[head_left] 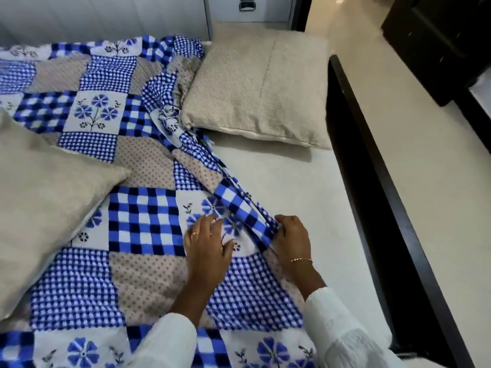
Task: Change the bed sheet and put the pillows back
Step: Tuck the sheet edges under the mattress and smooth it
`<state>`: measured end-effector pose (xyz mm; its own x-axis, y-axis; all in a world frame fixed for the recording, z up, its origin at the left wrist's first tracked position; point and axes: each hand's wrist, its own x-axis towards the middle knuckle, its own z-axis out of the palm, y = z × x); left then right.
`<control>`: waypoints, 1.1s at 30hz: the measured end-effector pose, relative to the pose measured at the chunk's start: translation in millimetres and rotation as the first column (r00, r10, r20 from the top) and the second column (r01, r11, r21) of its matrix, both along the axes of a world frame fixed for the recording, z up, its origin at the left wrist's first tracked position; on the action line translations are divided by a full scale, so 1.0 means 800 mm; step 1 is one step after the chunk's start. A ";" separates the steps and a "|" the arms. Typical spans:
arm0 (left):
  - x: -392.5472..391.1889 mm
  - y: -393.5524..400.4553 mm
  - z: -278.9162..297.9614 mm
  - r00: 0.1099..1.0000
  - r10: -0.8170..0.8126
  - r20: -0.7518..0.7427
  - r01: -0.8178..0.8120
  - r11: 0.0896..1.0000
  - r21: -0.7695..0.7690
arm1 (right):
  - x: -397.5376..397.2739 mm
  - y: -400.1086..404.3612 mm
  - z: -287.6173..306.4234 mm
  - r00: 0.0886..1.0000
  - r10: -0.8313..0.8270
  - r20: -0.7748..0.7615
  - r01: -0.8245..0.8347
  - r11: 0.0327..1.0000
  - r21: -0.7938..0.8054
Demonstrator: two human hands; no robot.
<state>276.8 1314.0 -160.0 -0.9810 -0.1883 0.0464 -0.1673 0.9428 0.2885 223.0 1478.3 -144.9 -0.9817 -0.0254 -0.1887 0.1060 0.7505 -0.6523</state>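
A blue, white and beige patchwork bed sheet [111, 160] covers the left part of the bed, its right edge bunched into a fold running down the middle. My right hand [291, 236] pinches that bunched edge near the front. My left hand [207, 241] lies flat on the sheet just left of the fold, fingers spread. To the right, the bare white mattress [297, 187] is exposed. One beige pillow [260, 88] lies on the mattress at the far right. A second beige pillow [45, 208] sits on the sheet at the left.
A dark wooden bed frame [377, 197] borders the mattress on the right, with pale floor [425, 155] beyond it. Dark furniture [441, 43] stands at the top right. A white wall panel with a metal handle [247, 6] is behind the bed.
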 end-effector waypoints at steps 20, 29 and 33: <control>-0.212 -0.116 -0.011 0.920 -0.187 0.343 0.250 0.957 -0.148 | -0.239 -0.124 0.005 0.885 -0.352 0.307 0.405 0.904 -0.133; -0.225 -0.108 -0.012 0.849 -0.153 0.505 0.203 0.978 -0.046 | -0.282 -0.165 0.038 0.802 0.096 0.589 0.596 -0.170 -0.784; -0.228 -0.116 -0.007 0.837 -0.204 0.508 0.236 0.972 0.002 | -0.297 -0.189 0.043 0.742 -0.037 0.670 0.669 -0.024 -0.743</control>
